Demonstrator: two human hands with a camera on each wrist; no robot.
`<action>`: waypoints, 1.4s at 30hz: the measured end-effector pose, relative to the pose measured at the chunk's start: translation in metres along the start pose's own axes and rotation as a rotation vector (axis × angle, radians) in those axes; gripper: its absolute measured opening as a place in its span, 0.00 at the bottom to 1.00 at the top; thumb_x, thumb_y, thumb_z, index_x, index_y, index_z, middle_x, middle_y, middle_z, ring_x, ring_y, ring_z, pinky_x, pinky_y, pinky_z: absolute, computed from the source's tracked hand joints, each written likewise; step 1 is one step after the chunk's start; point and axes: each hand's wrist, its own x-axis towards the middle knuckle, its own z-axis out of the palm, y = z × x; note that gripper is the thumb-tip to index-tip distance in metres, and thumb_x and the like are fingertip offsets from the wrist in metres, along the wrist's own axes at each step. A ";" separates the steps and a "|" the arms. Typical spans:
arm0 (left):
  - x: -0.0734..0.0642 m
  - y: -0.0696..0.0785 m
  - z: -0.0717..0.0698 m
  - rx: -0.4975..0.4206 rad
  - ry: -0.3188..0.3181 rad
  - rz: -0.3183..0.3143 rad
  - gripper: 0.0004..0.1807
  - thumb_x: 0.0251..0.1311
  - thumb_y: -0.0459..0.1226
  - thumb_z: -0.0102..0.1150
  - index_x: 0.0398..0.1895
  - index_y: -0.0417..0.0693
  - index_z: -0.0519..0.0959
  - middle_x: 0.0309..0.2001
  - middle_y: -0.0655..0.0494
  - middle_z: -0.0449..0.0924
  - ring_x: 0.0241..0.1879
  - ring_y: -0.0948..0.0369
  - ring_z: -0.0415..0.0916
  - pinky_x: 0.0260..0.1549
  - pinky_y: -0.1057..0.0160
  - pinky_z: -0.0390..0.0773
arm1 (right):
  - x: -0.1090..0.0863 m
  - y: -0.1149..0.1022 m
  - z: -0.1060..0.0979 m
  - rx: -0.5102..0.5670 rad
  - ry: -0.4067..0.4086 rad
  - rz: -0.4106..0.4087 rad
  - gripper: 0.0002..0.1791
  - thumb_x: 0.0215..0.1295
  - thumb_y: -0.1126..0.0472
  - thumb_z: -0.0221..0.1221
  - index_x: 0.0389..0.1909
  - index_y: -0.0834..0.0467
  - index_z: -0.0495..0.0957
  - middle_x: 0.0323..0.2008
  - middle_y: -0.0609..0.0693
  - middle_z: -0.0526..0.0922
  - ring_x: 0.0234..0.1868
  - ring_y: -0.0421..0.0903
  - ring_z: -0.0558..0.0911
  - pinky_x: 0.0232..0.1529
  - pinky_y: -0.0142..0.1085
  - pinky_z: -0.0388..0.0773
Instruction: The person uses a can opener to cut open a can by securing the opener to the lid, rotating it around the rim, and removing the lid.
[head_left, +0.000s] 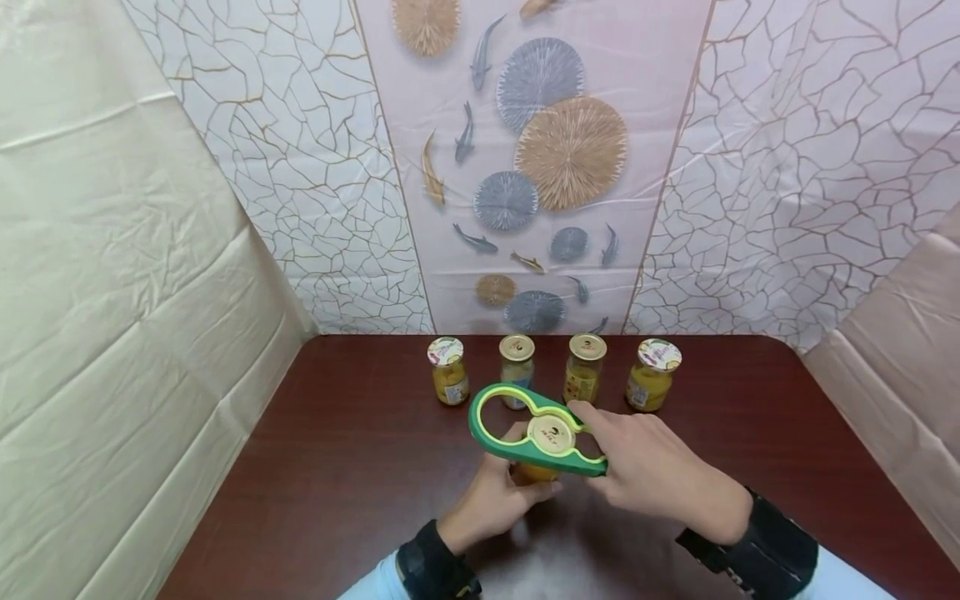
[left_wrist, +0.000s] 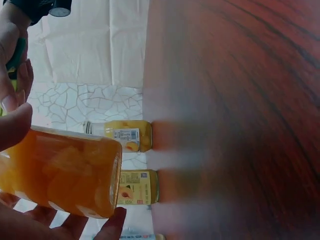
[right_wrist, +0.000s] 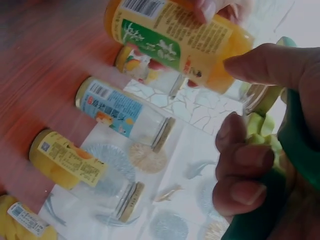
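A glass jar of orange fruit (left_wrist: 65,172), with a yellow and green label in the right wrist view, is held off the table by my left hand (head_left: 487,502). Its thumb and fingers wrap round the jar's sides. The gold lid (head_left: 551,433) shows through one opening of a green jar opener (head_left: 517,452) with a yellow-green toothed inner edge. My right hand (head_left: 663,462) grips the opener's handle end, fingers curled round it. In the right wrist view, the right thumb (right_wrist: 265,65) lies by the jar's shoulder.
Behind the hands, several jars stand along the dark red table's (head_left: 360,467) back edge: a white-lidded jar (head_left: 451,379), two gold-lidded jars (head_left: 517,371) (head_left: 583,375) and another white-lidded jar (head_left: 649,385). Patterned cloth (head_left: 330,167) hangs behind the table.
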 end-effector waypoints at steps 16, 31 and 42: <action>0.002 -0.005 -0.012 0.045 -0.192 0.107 0.42 0.69 0.37 0.71 0.80 0.71 0.62 0.76 0.62 0.72 0.75 0.61 0.70 0.76 0.54 0.70 | 0.002 0.008 -0.007 0.030 -0.045 -0.115 0.38 0.56 0.58 0.76 0.68 0.48 0.74 0.27 0.33 0.78 0.22 0.30 0.65 0.25 0.28 0.65; 0.009 -0.008 -0.028 -0.063 -0.516 0.059 0.35 0.69 0.34 0.69 0.77 0.60 0.69 0.72 0.55 0.77 0.69 0.68 0.76 0.74 0.65 0.71 | 0.003 0.011 -0.014 0.066 -0.120 -0.217 0.36 0.56 0.61 0.72 0.69 0.48 0.76 0.43 0.35 0.87 0.23 0.28 0.65 0.25 0.26 0.65; 0.015 -0.012 -0.031 -0.140 -0.574 0.069 0.35 0.71 0.35 0.67 0.78 0.60 0.68 0.72 0.56 0.77 0.69 0.67 0.76 0.73 0.64 0.73 | 0.003 0.017 -0.013 0.042 -0.119 -0.200 0.39 0.52 0.64 0.71 0.70 0.51 0.76 0.50 0.40 0.89 0.25 0.28 0.68 0.27 0.26 0.66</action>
